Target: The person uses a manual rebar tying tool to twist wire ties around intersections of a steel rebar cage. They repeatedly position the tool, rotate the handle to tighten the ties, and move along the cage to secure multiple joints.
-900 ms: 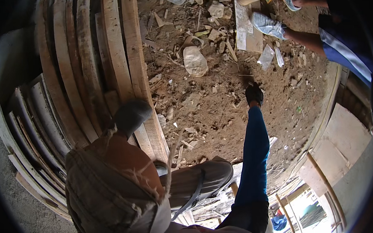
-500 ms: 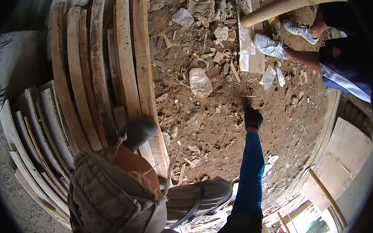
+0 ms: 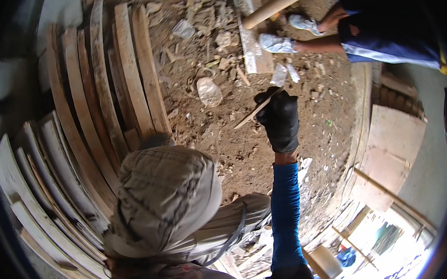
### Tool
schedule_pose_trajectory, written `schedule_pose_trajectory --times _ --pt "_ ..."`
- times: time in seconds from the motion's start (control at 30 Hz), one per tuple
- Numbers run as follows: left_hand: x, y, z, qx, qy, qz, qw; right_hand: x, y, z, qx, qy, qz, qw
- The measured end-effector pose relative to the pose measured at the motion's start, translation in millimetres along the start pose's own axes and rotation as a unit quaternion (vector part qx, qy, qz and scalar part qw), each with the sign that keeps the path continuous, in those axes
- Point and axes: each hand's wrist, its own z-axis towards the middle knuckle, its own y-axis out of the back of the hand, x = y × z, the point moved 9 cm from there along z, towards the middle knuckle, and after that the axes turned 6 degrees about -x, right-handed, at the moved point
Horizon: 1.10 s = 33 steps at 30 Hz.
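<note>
Over the dirt floor (image 3: 304,135), near its middle, the right hand (image 3: 279,119) is raised on a blue-sleeved arm. It wears a black glove and is closed around one end of a thin wooden strip (image 3: 252,111); the strip's free end points left and down, clear of the ground.

Left hand: not visible anywhere in the view. State cannot be told.

Surroundings: a person in a tan wide-brimmed hat (image 3: 166,198) is bent low just left of the arm, hiding what lies beneath. Curved wooden planks (image 3: 129,84) lie stacked side by side along the floor's left edge. Rubble and a crumpled clear plastic bag (image 3: 209,91) lie on the dirt above the strip, apart from it. At the floor's top edge, a bamboo pole (image 3: 282,0) and a co-worker's legs (image 3: 324,43) with light shoes, beside a flat board (image 3: 251,42).

Judgement: the strip reads as lifted and held in mid-carry, not being set down. Any next move calls for keeping the grip firm near the end, since the long free end could swing, and keeping it clear of the hat close by.
</note>
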Motion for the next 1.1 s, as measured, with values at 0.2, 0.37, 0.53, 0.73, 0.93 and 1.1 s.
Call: schedule_pose_trajectory --times 0.2,0.37,0.53,0.73,0.93,1.1 --pt "-37 237 99 -0.273 -0.082 0.073 0.956 109 -127 -69 0.010 0.202 -0.268 0.942" --pt "-92 401 181 -0.421 -0.108 0.191 0.880 174 -224 -105 0.007 0.281 -0.365 0.888" --pt "-182 488 217 -0.482 -0.179 0.160 0.843 201 -294 -189 -0.037 0.285 -0.520 0.804" --pt "-188 511 213 -0.482 -0.099 0.128 0.861 230 -348 -317 -0.122 0.179 -0.267 0.939" --pt "-199 529 208 -0.407 -0.050 0.110 0.905 315 -378 -430 -0.085 0.013 -0.013 0.996" --pt "-245 550 129 -0.221 0.121 -0.310 0.917 422 -355 -522 -0.247 0.020 -0.218 0.944"
